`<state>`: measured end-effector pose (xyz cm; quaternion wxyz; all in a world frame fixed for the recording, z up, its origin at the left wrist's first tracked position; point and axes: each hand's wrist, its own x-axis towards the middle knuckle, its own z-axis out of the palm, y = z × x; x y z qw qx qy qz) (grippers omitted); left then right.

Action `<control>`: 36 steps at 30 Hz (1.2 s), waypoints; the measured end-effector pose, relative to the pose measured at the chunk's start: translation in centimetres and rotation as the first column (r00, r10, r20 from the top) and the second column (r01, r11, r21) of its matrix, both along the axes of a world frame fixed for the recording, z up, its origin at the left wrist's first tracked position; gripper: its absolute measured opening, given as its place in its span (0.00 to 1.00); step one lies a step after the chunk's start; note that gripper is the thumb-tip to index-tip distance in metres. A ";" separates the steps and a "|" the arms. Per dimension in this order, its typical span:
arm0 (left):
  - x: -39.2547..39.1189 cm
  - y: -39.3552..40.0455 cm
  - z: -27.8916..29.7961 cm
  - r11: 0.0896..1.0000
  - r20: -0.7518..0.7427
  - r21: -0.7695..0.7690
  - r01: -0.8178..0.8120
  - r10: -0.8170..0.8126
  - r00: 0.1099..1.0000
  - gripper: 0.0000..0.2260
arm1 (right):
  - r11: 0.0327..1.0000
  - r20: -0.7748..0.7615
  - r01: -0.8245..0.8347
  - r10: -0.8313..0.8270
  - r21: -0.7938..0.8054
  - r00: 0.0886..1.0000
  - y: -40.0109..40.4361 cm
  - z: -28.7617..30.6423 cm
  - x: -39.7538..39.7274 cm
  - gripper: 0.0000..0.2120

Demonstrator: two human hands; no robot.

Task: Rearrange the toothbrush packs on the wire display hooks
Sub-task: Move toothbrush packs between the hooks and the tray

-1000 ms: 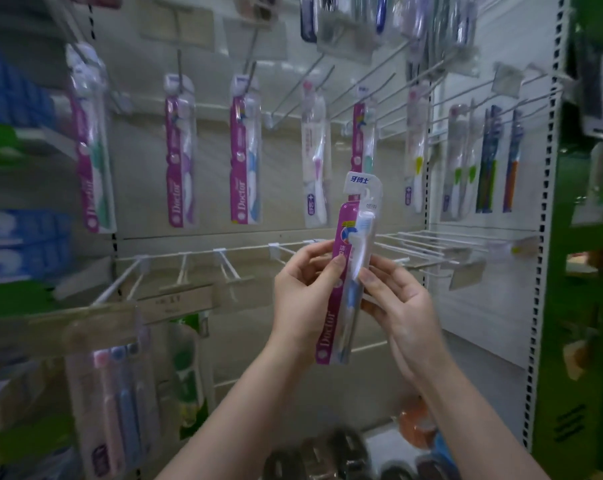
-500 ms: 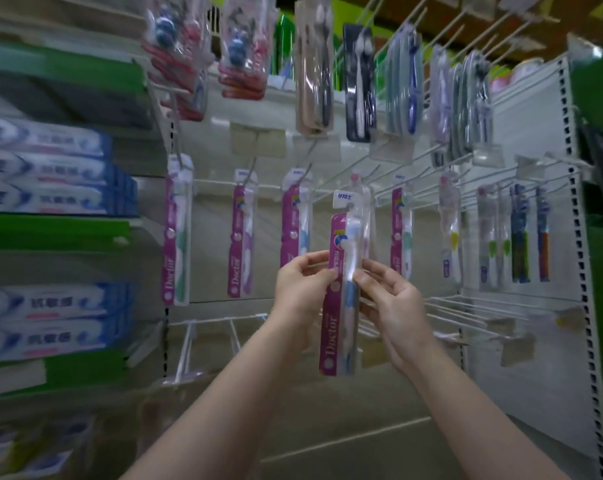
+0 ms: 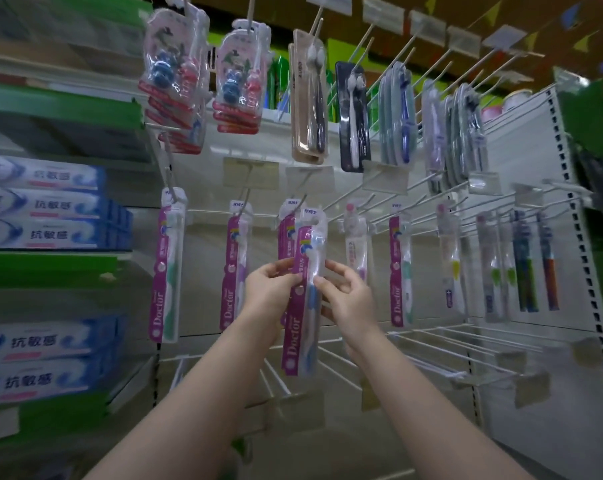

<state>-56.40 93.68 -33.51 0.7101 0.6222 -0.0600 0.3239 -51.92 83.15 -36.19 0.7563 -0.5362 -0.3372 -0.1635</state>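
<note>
A magenta toothbrush pack (image 3: pixel 301 299) is pinched at mid-height by the left hand (image 3: pixel 268 289) and right hand (image 3: pixel 345 296), raised before the hanging row — judged light, flexible, slippery; best gripped by its card edges, hang-hole left free for the hook (image 3: pixel 301 202)

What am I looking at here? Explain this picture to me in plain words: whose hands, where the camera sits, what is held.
No machine here: a person wears a camera on the head, looking forward over their own arms. The left hand and right hand together hold one purple toothbrush pack with a blue brush, raised before a shop wall of wire hooks. Similar purple packs hang in the middle row; other toothbrush packs hang above. Toothpaste boxes fill shelves on the left. The lower hooks carry no packs.
</note>
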 end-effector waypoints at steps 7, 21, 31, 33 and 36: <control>2.7 -0.5 2.3 0.998 -0.062 0.035 -0.055 0.057 0.996 0.10 | 1.000 -0.052 0.001 0.000 0.017 0.999 -0.1 2.0 2.6 0.15; 4.0 -1.0 4.9 0.989 -0.029 -0.004 -0.147 0.146 0.989 0.14 | 0.995 -0.073 0.034 -0.040 -0.091 0.996 1.9 5.8 7.2 0.18; 4.4 -0.6 4.7 0.982 -0.036 0.002 -0.188 0.188 0.982 0.19 | 0.982 0.036 0.097 -0.093 -0.161 0.995 1.5 7.1 6.2 0.16; 4.3 -0.4 4.2 0.982 -0.040 -0.011 -0.189 0.189 0.981 0.19 | 0.975 0.039 0.093 -0.087 -0.200 0.995 1.7 6.6 6.2 0.17; 3.9 -0.2 3.7 0.981 -0.017 -0.013 -0.196 0.195 0.981 0.17 | 0.978 0.010 0.033 -0.032 -0.204 0.999 1.9 5.9 6.6 0.17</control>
